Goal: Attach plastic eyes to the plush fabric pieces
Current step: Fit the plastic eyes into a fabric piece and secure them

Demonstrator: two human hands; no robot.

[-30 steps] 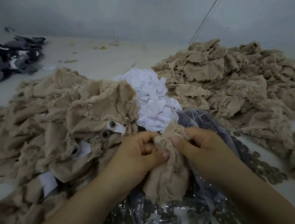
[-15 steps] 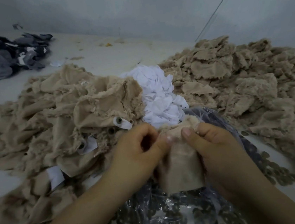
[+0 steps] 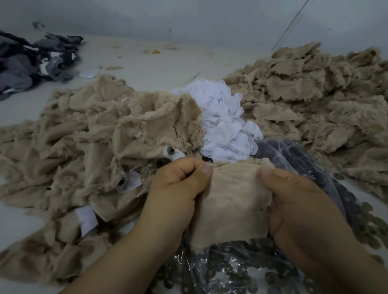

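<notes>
A beige plush fabric piece (image 3: 233, 200) is stretched flat between my two hands, smooth backing toward me. My left hand (image 3: 176, 192) pinches its upper left corner between thumb and curled fingers. My right hand (image 3: 295, 198) grips its right edge, thumb on top. Under the piece lies a clear plastic bag (image 3: 227, 280) full of dark round washers. On the pile to the left, a finished piece shows a plastic eye post (image 3: 169, 151) through a white patch.
A heap of beige plush pieces (image 3: 68, 156) fills the left, another heap of cut beige pieces (image 3: 328, 102) the right. White fabric scraps (image 3: 224, 121) sit between them. Dark grey fabric (image 3: 4, 62) lies far left. Loose washers (image 3: 382, 234) spill at the right.
The bunched plush piece has been pulled open and now lies spread flat between both hands; my hands have moved apart.
</notes>
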